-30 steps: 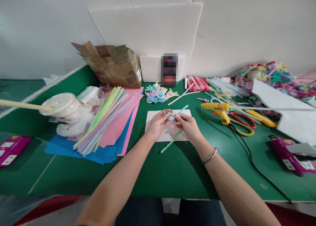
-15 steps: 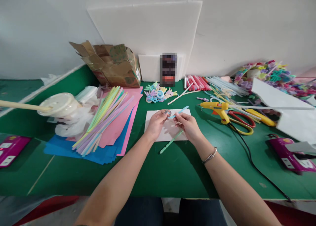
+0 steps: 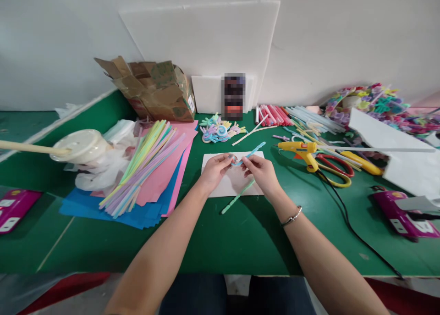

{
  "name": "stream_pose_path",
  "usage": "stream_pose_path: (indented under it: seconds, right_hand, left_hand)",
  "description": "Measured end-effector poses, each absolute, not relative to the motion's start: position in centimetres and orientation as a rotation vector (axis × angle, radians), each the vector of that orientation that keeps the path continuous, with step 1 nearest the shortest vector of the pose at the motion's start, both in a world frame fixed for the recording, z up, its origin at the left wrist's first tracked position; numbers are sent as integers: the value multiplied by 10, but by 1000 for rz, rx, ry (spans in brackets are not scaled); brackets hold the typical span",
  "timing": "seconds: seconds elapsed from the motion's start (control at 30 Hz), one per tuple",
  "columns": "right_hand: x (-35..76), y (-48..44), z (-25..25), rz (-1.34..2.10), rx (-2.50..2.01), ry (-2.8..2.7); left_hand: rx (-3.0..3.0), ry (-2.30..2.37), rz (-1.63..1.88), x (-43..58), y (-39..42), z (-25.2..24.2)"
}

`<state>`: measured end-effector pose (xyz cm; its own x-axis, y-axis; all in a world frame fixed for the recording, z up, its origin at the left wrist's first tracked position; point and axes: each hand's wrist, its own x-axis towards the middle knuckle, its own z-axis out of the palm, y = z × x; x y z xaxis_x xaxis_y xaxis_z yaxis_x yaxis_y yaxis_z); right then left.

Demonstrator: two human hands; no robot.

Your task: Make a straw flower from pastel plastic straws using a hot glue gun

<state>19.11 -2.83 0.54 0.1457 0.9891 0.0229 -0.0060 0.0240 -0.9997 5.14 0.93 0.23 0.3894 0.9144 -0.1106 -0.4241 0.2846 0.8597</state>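
Observation:
Between my two hands is a light-blue pipe cleaner (image 3: 257,148), its free end slanting up to the right. My left hand (image 3: 217,169) pinches the curled end, which the fingers partly hide. With thumb and fingertips closed, my right hand (image 3: 259,170) grips the same pipe cleaner further along. Both hands are over a white sheet (image 3: 223,186) on the green table. A green pipe cleaner (image 3: 237,197) lies slanted below them, partly on the sheet. Behind the hands sits a small heap of curled pastel pipe-cleaner shapes (image 3: 222,129).
Loose pipe cleaners (image 3: 140,168) lie on coloured sheets (image 3: 165,182) at left, near a lidded tub (image 3: 80,145) and a cardboard box (image 3: 161,90). On the right are a yellow glue gun (image 3: 305,152) with a black cord, scissors (image 3: 335,168) and a purple device (image 3: 400,214).
The free end of the light-blue pipe cleaner has tilted further upward, and its held part now bends in a curve between my fingers. My hands have hardly moved.

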Motion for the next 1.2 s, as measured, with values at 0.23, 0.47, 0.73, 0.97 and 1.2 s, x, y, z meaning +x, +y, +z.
stream_pose_path:
  seconds: [0.23,0.47,0.73,0.97,1.2]
  right_hand:
    - [188,-33,5,820,-1225,-1324]
    - [187,-35,-1,637,-1170,-1402]
    - [185,-34,-11,486,-1106,-1560]
    - [186,-34,-8,548,-1139,-1509]
    - [189,-33,-2,590,-1207,-1368]
  left_hand:
    - [981,716,844,42,14,5]
    - [1150,808,704,34,18,10]
    - [1216,860,607,32,18,13]
    - [1181,841,641,32,16,10]
    - [1066,788,722,37,12,3]
